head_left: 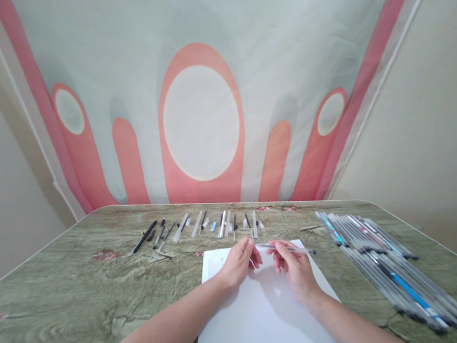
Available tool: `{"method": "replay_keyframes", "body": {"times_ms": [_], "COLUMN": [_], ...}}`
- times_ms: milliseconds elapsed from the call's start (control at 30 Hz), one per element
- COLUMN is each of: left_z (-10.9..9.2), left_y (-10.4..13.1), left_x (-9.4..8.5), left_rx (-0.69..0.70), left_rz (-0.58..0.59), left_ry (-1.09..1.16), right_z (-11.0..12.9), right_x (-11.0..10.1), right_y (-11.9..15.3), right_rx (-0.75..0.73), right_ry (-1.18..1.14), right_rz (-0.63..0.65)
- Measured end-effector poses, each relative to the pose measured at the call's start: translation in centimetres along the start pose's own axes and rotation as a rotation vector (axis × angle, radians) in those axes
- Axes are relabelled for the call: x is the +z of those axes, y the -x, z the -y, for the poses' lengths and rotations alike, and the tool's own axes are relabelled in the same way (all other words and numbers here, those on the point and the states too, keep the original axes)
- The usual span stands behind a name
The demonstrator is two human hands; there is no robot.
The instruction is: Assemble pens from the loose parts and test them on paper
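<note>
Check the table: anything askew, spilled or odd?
Nothing looks spilled. Beyond the paper, the pen parts look untidy, lying at uneven angles; one bright-blue pen stands out by colour among mostly grey ones at right.

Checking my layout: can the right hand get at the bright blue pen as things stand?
Probably yes: the bright blue pen seems uncovered and nothing tall blocks the way, but the right hand holds a clear pen, so it looks occupied.
</note>
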State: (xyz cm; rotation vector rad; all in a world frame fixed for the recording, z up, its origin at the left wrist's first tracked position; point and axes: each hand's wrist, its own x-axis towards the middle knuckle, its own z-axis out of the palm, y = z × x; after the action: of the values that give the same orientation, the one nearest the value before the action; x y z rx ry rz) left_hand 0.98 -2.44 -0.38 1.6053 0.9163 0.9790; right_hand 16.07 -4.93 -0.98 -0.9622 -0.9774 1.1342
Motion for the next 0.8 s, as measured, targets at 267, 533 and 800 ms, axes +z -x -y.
{"method": "replay_keyframes", "body": {"times_ms": [267,533,800], "left_z": [0.14,0.18,-0.03], "left_y": [-0.23,-0.41,-0.35], "left_x": [-0.01,0.01,0.10], "left_rx": [-0.001,-0.017,-0.016], "left_rz": [-0.012,-0.031,-0.059], "left_ry": [0.030,0.059,0.087], "right_z": [-0.58,-0.25,0.12], "right_x": [-0.25,0.00,0.24], "right_y": [-0.04,0.17,0.30], "right_rx": [-0.013,-0.021,-0.012], "right_ry": [0.027,0.022,0.025], "right_rz": [0.030,0.066,0.090]}}
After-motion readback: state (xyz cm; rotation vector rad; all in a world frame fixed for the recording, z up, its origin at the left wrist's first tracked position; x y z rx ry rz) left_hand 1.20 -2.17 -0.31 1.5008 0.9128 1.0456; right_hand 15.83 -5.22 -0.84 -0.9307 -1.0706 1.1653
